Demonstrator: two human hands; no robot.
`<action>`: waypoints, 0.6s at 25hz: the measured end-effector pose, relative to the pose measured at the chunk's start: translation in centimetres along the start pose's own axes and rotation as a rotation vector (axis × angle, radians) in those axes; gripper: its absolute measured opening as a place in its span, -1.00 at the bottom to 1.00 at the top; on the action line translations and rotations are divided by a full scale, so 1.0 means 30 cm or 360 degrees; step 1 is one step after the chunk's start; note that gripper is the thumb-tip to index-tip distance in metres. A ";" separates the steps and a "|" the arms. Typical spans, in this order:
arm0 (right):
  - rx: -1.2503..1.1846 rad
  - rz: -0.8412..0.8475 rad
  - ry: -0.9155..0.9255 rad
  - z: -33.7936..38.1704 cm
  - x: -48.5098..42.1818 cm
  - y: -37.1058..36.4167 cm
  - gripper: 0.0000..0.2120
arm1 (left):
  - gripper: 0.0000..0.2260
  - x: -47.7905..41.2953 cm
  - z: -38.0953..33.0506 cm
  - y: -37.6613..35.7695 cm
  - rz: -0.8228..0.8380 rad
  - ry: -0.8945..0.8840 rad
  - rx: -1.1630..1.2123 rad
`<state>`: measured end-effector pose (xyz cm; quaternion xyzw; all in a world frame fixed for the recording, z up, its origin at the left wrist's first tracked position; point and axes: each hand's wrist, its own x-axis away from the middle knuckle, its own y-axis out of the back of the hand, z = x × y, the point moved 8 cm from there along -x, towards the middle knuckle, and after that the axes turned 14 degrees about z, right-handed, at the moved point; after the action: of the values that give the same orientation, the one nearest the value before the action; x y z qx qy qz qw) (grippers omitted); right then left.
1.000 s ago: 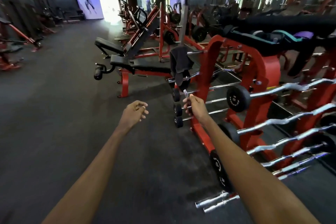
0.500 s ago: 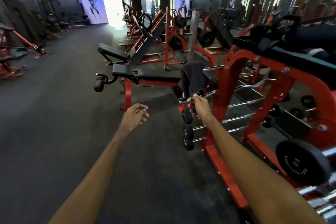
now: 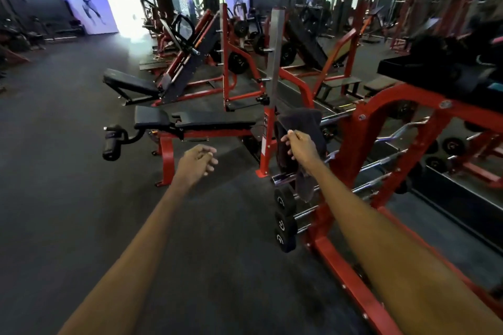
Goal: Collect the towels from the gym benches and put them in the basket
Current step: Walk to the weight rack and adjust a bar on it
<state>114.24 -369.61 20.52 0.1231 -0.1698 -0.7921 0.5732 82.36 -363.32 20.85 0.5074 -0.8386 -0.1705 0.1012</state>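
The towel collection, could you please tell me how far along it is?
Nothing looks finished: no basket is in view. In hand: the right hand reaches a dark towel draped over a bar of the red rack; whether it grips yet is unclear. The left hand is empty. Left: lifting that towel and carrying it to the basket.

No legible text; white marks on barbell end-weights (image 3: 284, 201) possibly numbers, blurred.

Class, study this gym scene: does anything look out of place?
Yes. A dark towel hangs draped over the bar ends of the red barbell rack, not a place for laundry. The right hand reaches at it.
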 end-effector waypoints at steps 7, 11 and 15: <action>0.0993 -0.0245 -0.0027 0.084 -0.396 0.112 -0.56 | -0.83 -0.427 0.058 0.038 0.0090 0.0018 -0.0009; 0.1288 -0.0300 -0.0364 0.034 -0.569 0.148 -0.23 | -0.84 -0.619 0.071 0.073 0.0091 -0.0026 -0.0022; 0.1579 -0.0072 -0.0665 -0.020 -0.656 0.108 -0.34 | -0.84 -0.736 0.117 0.115 0.0101 -0.0002 0.0007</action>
<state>123.43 -351.92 21.31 0.2225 -0.6314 -0.6365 0.3831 88.59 -341.64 19.03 0.4806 -0.8547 -0.1659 0.1049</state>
